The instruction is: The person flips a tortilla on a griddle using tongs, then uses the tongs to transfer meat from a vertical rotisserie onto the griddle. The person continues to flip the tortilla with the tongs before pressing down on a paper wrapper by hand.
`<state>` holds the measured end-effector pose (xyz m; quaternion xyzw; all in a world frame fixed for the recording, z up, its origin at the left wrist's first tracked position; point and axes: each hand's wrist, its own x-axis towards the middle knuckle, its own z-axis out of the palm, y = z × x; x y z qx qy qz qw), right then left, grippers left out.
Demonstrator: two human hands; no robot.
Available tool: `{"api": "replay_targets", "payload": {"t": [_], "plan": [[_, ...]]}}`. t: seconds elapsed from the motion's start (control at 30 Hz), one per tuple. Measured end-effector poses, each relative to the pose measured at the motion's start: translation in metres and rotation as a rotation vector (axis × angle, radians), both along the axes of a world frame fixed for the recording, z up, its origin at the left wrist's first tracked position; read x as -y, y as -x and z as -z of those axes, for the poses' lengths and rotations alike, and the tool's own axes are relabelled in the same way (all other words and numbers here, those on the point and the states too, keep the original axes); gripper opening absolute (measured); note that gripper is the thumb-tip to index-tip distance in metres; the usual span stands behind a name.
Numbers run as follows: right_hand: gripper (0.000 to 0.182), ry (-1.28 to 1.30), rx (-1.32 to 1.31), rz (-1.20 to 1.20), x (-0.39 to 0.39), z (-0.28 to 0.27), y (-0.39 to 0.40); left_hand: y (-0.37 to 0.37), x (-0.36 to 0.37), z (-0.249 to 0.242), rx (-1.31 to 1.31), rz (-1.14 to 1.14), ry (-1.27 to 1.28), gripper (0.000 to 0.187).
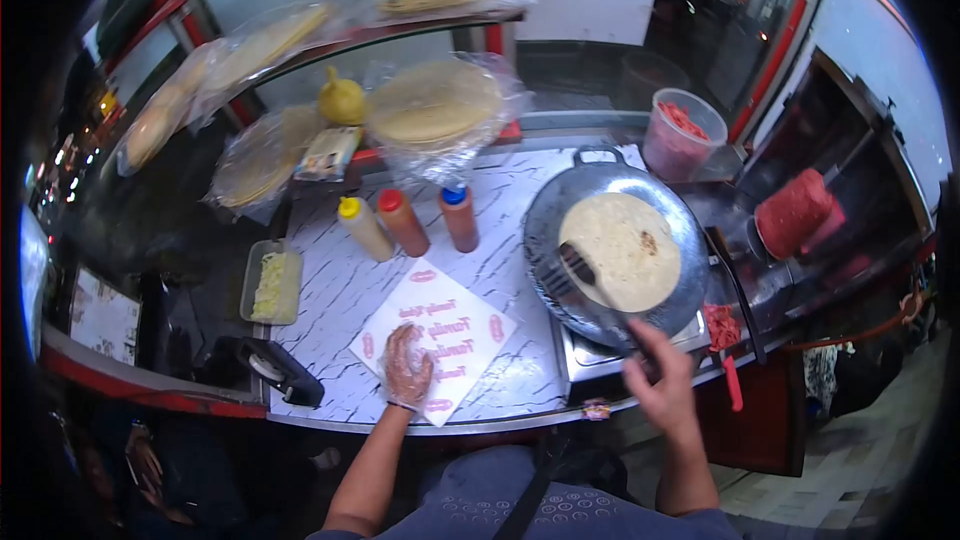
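Note:
My left hand (pixel 407 365), in a clear plastic glove, rests on a white printed paper sheet (pixel 460 335) lying on the marbled counter; its fingers look loosely curled and nothing shows in them. My right hand (pixel 662 375) is wrapped round the dark handle of a slotted spatula (pixel 590 275). The spatula's head overlaps the left edge of a round flatbread (pixel 625 250) with a browned spot. That flatbread lies on a round black griddle (pixel 545 205) over a metal stove (pixel 585 360).
Three sauce bottles (pixel 403 223) stand behind the paper. Left are a tub of shredded vegetable (pixel 270 285) and a black holder (pixel 270 370). Bagged flatbreads (pixel 435 105) sit behind. At right are a bucket (pixel 683 135), a meat stack (pixel 793 213) and a red-handled knife (pixel 733 385).

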<state>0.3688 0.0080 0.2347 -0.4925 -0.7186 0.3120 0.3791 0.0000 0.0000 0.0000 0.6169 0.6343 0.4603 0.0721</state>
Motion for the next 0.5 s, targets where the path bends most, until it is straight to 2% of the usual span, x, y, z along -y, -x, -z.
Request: {"api": "replay_targets", "payload": {"t": [0.07,0.1,0.17,0.3,0.4,0.5], "plan": [[0.049,0.038,0.090,-0.096,-0.002,0.008,0.005,-0.029,-0.005,0.007,0.122,0.004,-0.018,0.054],[0.049,0.012,0.125,-0.182,0.010,0.028,0.079,0.031,0.002,-0.009,0.134,0.015,-0.046,0.051],[0.047,0.000,0.237,-0.273,0.014,0.061,0.115,0.031,0.006,-0.003,0.252,0.016,0.006,0.047],[0.042,0.030,0.209,-0.249,0.006,0.131,0.157,0.031,0.009,0.001,0.374,0.021,0.005,0.043],[0.041,-0.195,0.380,-0.164,-0.005,0.172,0.165,0.031,0.008,0.001,0.347,0.067,-0.052,0.040],[0.045,-0.274,0.549,-0.088,-0.003,0.183,0.162,0.033,0.007,0.001,0.306,0.091,-0.110,0.039]]}}
